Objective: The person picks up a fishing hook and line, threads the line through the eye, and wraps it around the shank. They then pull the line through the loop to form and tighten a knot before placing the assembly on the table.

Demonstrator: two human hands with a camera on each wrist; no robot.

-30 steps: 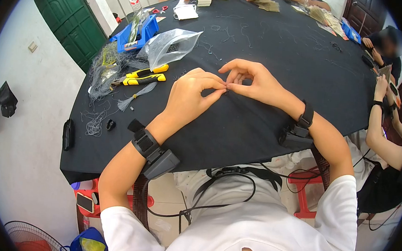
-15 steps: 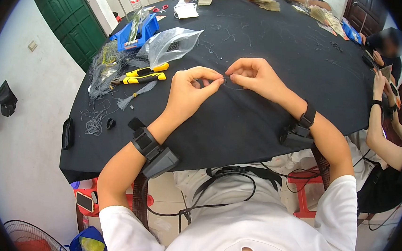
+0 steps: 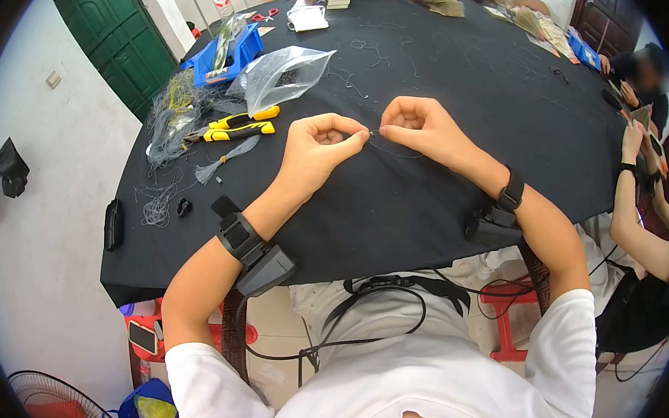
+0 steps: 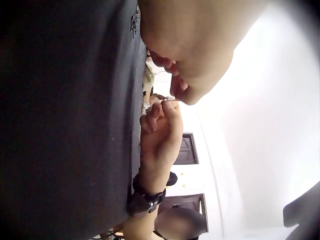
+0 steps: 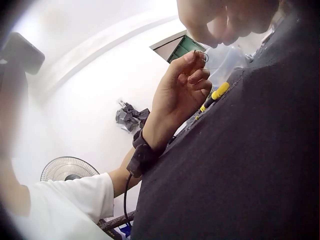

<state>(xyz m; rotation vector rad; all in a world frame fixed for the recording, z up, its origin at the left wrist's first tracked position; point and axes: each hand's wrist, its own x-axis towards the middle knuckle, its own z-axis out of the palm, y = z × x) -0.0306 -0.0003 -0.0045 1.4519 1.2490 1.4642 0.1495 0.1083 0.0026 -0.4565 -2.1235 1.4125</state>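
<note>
In the head view my left hand point(image 3: 311, 152) pinches a tiny hook between thumb and forefinger, over the black-covered table point(image 3: 333, 232). The right wrist view shows it as a fish hook point(image 5: 206, 57), its curved bend standing out from the fingertips. My right hand point(image 3: 431, 134) is just to the right, thumb and forefinger pinched together on a thin fishing line. This line point(image 3: 395, 152) bows in a loose arc from the hook toward the right palm. The fingertips of both hands are a small gap apart.
Left of my hands lie yellow-black pliers point(image 3: 239, 128), a bundle of cut line point(image 3: 228, 157) and a tangled heap of line point(image 3: 173, 118). Behind them are an opened clear bag point(image 3: 290, 76) and a blue bin point(image 3: 241, 52). Other people sit around the far and right edges.
My hands met at the fingertips a second ago and have since drawn slightly apart. The line now shows between them, and the left fingers are more curled.
</note>
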